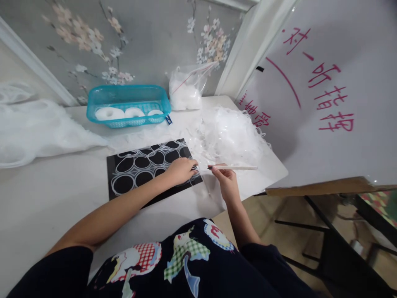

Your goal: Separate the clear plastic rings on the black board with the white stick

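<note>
Tool [240, 167]: one, right fingers [217, 173]; rings [109, 113]: three, basket [127, 93].

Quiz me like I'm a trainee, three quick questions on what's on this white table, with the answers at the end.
1. Multiple choice: what does the right hand hold? A) scissors B) a slim pale stick with a dark tip C) a roll of tape
2. True or false: in the picture, the clear bag stands to the right of the blue basket.
3. Fill in: the left hand is over a panel with pale rings on a ____ background.

Key: 1. B; 2. True; 3. black
</note>
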A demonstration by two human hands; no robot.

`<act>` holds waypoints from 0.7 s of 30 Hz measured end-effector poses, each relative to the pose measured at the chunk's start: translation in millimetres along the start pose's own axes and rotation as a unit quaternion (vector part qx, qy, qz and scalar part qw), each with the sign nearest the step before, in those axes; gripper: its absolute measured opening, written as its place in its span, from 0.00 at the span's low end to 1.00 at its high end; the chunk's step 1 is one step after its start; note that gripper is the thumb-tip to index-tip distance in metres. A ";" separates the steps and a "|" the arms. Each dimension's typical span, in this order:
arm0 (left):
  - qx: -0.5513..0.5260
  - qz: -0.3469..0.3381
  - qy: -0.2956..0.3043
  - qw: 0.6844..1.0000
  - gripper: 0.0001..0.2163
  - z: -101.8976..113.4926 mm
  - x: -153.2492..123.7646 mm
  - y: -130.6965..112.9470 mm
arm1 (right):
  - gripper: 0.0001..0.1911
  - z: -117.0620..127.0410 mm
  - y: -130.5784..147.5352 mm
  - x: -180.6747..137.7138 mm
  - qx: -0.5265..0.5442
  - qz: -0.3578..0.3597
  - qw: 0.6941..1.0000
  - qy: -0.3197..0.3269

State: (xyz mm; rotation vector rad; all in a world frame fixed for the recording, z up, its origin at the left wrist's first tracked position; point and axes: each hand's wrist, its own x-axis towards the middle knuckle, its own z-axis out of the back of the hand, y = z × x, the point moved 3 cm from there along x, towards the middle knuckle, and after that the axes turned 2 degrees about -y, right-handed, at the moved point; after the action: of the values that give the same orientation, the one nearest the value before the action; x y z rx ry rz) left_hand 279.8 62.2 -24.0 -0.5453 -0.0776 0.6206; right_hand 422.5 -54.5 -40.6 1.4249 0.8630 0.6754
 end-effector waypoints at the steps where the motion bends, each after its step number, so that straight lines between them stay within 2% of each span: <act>1: 0.017 0.002 0.001 1.000 0.11 -3.0 0.7 -0.4 | 0.12 1.3 -2.7 -0.7 -0.002 -0.003 1.000 -0.001; 8: 0.074 -0.003 0.006 0.997 0.08 -8.5 3.7 -0.6 | 0.11 4.3 -14.1 -3.8 -0.007 0.004 1.000 -0.009; 15: 0.065 -0.044 0.007 0.997 0.07 -12.3 2.1 -4.7 | 0.13 0.7 -14.8 -8.3 -0.020 -0.013 1.000 -0.007; 18: 0.031 -0.045 -0.006 0.998 0.08 -6.6 -1.9 -8.6 | 0.13 -0.1 -13.3 -9.7 -0.019 -0.016 1.000 -0.008; 21: -0.032 -0.037 -0.009 0.999 0.09 9.9 -7.9 -7.0 | 0.13 0.3 -12.0 -9.5 -0.017 -0.005 1.000 -0.012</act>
State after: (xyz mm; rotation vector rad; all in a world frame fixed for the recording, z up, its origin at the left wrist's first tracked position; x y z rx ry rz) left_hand 274.8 57.5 -11.2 -0.5966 -0.1341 0.5527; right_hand 416.4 -63.3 -51.6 1.3952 0.8357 0.6609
